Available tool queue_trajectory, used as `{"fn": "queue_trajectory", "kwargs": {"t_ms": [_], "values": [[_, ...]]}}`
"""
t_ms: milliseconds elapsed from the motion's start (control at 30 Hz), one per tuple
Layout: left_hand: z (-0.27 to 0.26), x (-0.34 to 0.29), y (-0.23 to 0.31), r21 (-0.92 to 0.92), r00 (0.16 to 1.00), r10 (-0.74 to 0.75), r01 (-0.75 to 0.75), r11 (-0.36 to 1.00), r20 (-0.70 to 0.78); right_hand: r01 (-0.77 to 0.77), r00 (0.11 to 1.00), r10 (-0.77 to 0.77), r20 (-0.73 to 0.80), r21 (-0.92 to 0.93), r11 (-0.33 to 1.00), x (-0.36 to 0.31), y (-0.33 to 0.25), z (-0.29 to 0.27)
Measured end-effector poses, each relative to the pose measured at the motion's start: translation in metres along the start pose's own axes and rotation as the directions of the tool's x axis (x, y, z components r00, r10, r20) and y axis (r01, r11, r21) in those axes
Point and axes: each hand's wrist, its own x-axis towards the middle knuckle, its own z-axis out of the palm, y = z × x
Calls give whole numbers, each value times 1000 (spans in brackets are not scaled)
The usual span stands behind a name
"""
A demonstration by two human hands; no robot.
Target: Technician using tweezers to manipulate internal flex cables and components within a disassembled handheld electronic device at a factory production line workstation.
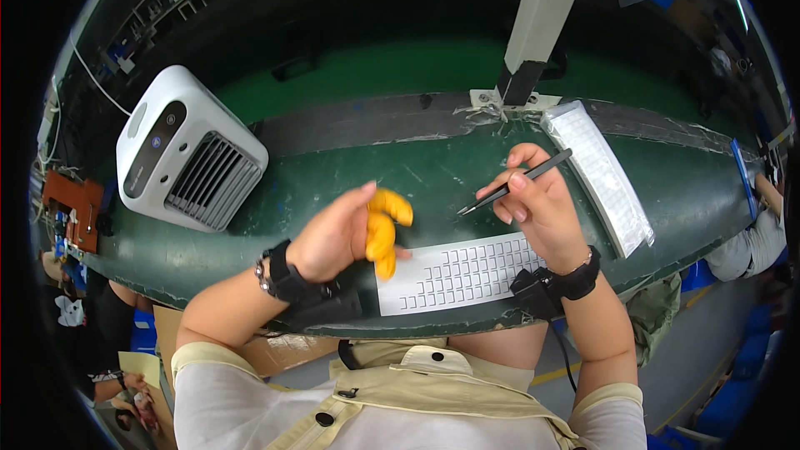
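My right hand point(537, 200) pinches dark tweezers point(533, 175), their pale tips pointing down and left above the green tabletop point(325, 175). To the left, my left hand point(342, 233) is raised palm inward, its thumb apart and its fingers loosely curled. Yellow finger cots point(381, 235) cover several of those fingers, and I see nothing held in that hand. Below and between the hands lies a white sheet point(392, 294) with rows of small outlined rectangles. My right wrist and its black band hide the sheet's right end.
A white air cooler point(150, 158) stands at the left of the table. On the right lies a plastic-wrapped white stack point(604, 175). A pale post point(546, 12) rises from the table's far edge. Other people's arms show at the lower left and far right.
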Motion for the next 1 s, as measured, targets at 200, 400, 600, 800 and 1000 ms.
{"fn": "queue_trajectory", "kwargs": {"t_ms": [200, 400, 600, 800, 1000], "values": [[7, 113, 77, 163, 970, 215, -195, 967, -114, 36, 999, -39, 7, 214, 976, -10, -4, -7], [-18, 253, 104, 999, 732, 681, 42, -5, -27, -3, 1000, 6, -15, 180, 984, -5, -2, -12], [-38, 295, 96, 896, 853, 446, -55, -440, 272, -38, 998, 47, -37, 220, 975, -5, -2, -13], [-62, 282, 104, 965, 841, 482, 259, 44, -248, -40, 998, 47, -31, 184, 982, -7, -2, -11], [-78, 262, 109, 992, 725, 682, -10, -129, 96, -31, 999, 34, -22, 131, 991, -6, -1, -10]]}}
